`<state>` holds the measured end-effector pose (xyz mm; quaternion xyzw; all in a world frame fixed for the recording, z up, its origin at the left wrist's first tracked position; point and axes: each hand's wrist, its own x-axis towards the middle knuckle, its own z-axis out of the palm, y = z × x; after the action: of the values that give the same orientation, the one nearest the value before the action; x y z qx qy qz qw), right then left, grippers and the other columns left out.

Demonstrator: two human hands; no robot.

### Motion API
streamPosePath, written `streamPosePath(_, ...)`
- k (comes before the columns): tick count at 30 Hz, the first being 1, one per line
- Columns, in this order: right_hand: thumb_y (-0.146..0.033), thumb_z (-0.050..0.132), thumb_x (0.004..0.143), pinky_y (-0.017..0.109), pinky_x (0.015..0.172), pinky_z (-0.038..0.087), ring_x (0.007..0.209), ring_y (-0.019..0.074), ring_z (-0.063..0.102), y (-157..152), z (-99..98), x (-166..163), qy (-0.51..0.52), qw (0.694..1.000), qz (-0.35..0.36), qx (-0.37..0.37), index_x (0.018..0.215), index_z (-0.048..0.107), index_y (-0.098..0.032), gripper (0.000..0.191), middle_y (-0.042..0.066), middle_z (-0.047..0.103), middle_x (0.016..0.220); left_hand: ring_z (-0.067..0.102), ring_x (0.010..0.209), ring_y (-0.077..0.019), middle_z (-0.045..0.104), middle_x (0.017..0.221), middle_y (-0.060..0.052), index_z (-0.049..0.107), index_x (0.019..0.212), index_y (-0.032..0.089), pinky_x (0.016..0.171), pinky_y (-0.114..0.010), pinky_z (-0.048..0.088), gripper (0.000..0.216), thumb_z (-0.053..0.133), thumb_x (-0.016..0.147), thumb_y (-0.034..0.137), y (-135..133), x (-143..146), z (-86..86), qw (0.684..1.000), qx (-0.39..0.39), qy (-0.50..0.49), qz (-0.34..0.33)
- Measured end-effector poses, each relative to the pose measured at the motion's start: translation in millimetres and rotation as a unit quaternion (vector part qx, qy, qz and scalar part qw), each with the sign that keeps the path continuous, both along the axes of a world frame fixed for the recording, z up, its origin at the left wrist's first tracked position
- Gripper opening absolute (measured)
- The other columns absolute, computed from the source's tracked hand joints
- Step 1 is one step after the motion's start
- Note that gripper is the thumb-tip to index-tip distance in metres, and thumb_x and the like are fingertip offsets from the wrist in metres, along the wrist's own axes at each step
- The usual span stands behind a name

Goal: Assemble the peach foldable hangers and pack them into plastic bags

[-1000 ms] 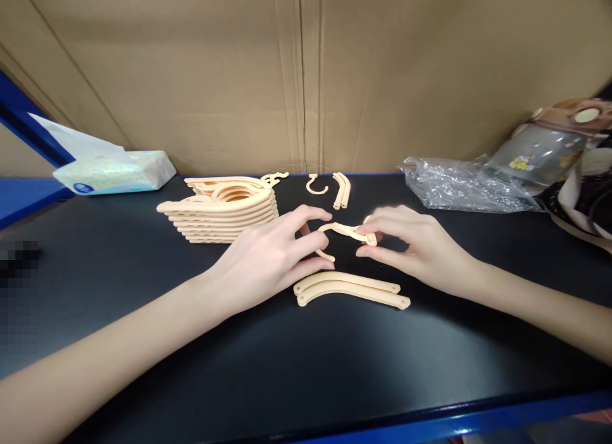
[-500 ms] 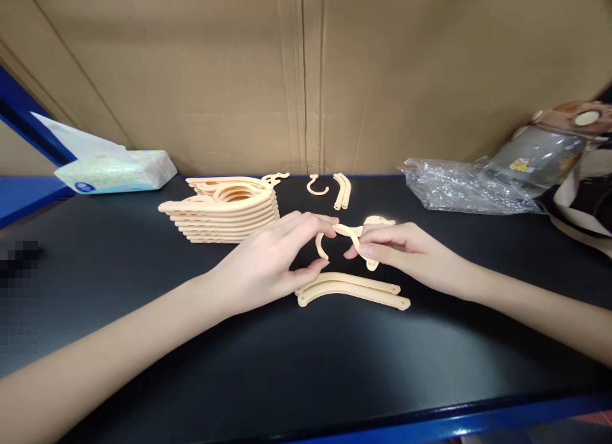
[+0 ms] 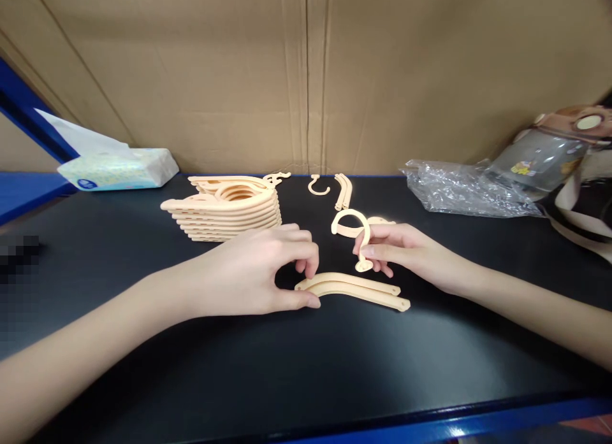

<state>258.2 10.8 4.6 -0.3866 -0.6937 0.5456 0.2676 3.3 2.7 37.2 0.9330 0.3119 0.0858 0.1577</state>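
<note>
Far left of the left hand: a white and pale-blue soft pack of tissues (image 3: 119, 167) lies at the back edge of the black tabletop (image 3: 287, 367).
Behind the left hand: a neat stack of peach plastic hanger bodies (image 3: 227, 208), just beyond the knuckles.
Left hand (image 3: 253, 275): curled palm-down, thumb and fingertips pinching the left end of the pair of curved peach plastic arm pieces (image 3: 351, 290) that lie flat on the tabletop between both hands.
Right hand (image 3: 406, 253): fingers closed on the stem of a peach plastic hook piece (image 3: 356, 237), held upright just above the arm pieces, its loop arching toward the left hand.
Handling: the hook piece looks light, stiff and smooth, thin enough to snap if bent; the stem near its base seems the safest hold. The arm pieces are likely best lifted by their ends.
Beyond the hands: a loose small peach hook (image 3: 318, 186) and two more curved peach strips (image 3: 343, 190).
Right of the right hand: crumpled clear plastic bag (image 3: 459, 189), then a grey translucent bottle (image 3: 549, 154).
</note>
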Motion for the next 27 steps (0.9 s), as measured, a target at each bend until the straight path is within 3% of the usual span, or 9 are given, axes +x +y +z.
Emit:
streamPosePath(11, -0.025, 0.064, 0.086, 0.021, 0.056, 0.047, 0.062, 0.0073, 0.052, 0.6, -2.8, -0.5, 0.031, 0.999, -0.002, -0.021, 0.085, 0.054, -0.018, 0.012, -0.003, 0.057, 0.076, 0.053, 0.076, -0.0136, 0.056, 0.079, 0.003, 0.061, 0.080, 0.020, 0.061, -0.024, 0.035, 0.015, 0.068, 0.084, 0.033, -5.7, 6.7, -8.0, 0.999, 0.026, 0.009, -0.043)
streamPosePath(17, -0.024, 0.064, 0.086, 0.020, 0.055, 0.047, 0.062, 0.0072, 0.052, -0.1, -2.1, -1.2, 0.032, 0.999, 0.007, -0.019, 0.085, 0.053, -0.018, 0.013, -0.004, 0.057, 0.076, 0.051, 0.074, -0.0135, 0.056, 0.074, 0.002, 0.059, 0.075, 0.019, 0.060, -0.024, 0.035, 0.009, 0.064, 0.082, 0.022, -11.0, 10.6, -11.0, 0.998, 0.042, -0.020, -0.042)
streamPosePath(22, -0.026, 0.065, 0.085, 0.021, 0.056, 0.047, 0.062, 0.0076, 0.053, 1.0, -3.0, -0.3, 0.032, 0.999, 0.011, -0.017, 0.086, 0.053, -0.018, 0.014, -0.003, 0.059, 0.077, 0.050, 0.063, -0.0093, 0.058, 0.071, 0.004, 0.061, 0.079, 0.019, 0.056, -0.020, 0.039, 0.010, 0.063, 0.083, 0.028, -2.4, 8.4, -8.2, 0.990, -0.078, -0.113, 0.030)
streamPosePath(27, -0.027, 0.065, 0.085, 0.022, 0.058, 0.048, 0.064, 0.0082, 0.054, 0.3, -2.1, 0.6, 0.023, 0.999, 0.017, -0.021, 0.086, 0.052, -0.019, 0.015, -0.002, 0.058, 0.077, 0.060, 0.068, -0.0115, 0.068, 0.085, 0.000, 0.063, 0.090, 0.019, 0.060, -0.022, 0.049, 0.017, 0.062, 0.087, 0.035, 11.3, 3.2, -10.1, 0.941, -0.232, -0.234, 0.075)
